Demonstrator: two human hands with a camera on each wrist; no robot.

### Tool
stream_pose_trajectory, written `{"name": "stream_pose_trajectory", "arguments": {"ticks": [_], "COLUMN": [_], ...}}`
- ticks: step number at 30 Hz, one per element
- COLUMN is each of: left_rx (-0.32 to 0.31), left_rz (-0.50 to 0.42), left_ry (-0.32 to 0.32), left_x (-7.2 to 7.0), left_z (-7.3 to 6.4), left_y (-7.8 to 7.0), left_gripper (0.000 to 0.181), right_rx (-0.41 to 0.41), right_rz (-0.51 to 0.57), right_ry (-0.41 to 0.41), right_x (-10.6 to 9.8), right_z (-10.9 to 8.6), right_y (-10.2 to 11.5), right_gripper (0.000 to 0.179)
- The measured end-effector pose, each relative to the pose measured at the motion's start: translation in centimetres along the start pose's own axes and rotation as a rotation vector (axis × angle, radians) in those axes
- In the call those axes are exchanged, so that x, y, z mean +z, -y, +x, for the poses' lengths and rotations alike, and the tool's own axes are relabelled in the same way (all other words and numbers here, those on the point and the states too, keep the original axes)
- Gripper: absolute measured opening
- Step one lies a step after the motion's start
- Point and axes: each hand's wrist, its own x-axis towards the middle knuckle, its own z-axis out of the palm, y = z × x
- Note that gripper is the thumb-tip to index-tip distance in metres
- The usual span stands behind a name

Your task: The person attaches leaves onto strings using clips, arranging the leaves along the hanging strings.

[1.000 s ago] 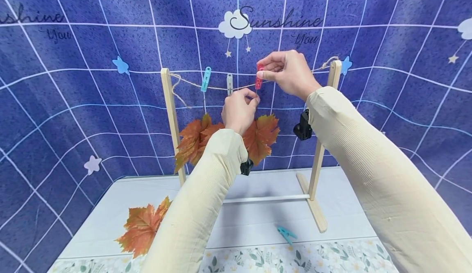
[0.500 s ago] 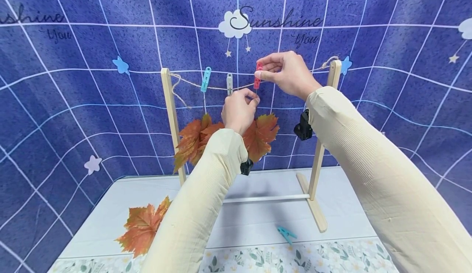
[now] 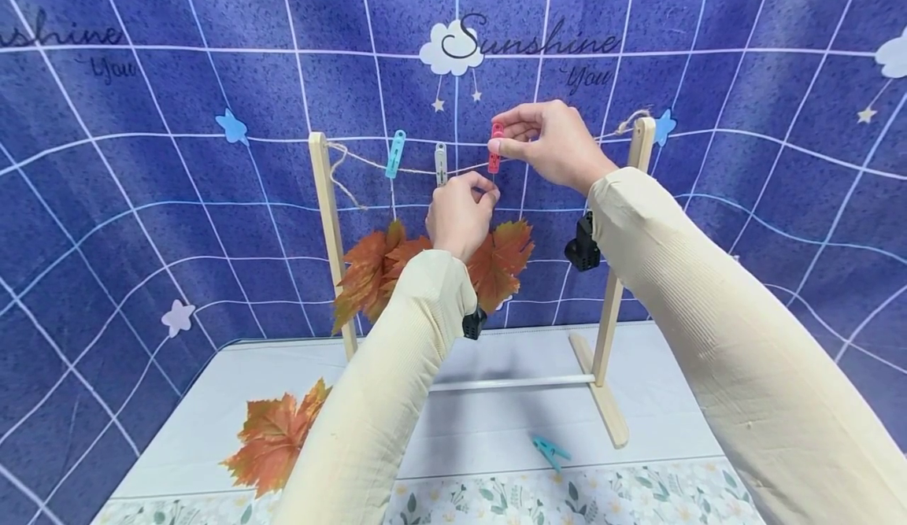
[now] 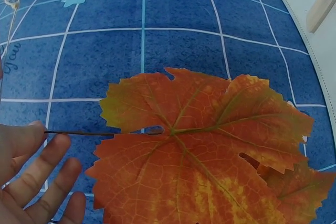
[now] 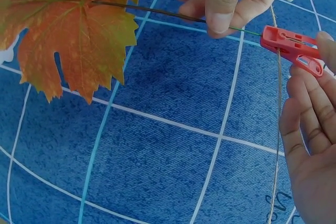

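Observation:
My left hand point(image 3: 460, 214) pinches the thin stem point(image 4: 84, 133) of an orange-red maple leaf point(image 4: 205, 145), which hangs below the fingers. My right hand point(image 3: 560, 143) grips a red clothespin point(image 5: 289, 45) by its handles, thumb on one side and fingers on the other. In the right wrist view the clothespin's jaws sit across the twine point(image 5: 277, 119), with the stem's green end at their tip. To the left on the line are a blue clothespin point(image 3: 396, 153) and a white clothespin point(image 3: 441, 163). More orange leaves point(image 3: 372, 269) hang there, partly behind the left hand and sleeve.
A wooden frame with a left post point(image 3: 327, 218) and right post point(image 3: 623, 249) carries the twine. On the white table point(image 3: 496, 438) lie a teal clothespin point(image 3: 550, 452) and a loose leaf point(image 3: 272, 438), partly behind the left sleeve. A blue patterned curtain point(image 3: 212, 53) hangs behind.
The right hand and red clothespin have shifted slightly left, closer above the left fingers. The held leaf has swung a little left. The left hand stays in place.

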Motion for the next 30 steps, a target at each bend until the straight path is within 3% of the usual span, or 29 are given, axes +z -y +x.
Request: {"name": "stream_pose_trajectory", "arguments": {"ticks": [11,30], "left_rx": [0.02,-0.033], "left_rz": [-0.004,0.014], "left_ry": [-0.021,-0.007], "left_x": [-0.18,-0.08], "left_z": [0.01,0.06], "left_y": [-0.01,-0.11], "left_gripper": [0.016,0.015], "right_rx": [0.004,0.014], "right_rz": [0.083,0.058], "right_ry": [-0.133,-0.084], "right_x": [-0.07,0.2], "right_z": [-0.14,0.1], "right_y": [0.27,0.03], "right_gripper": [0.028,0.029]}}
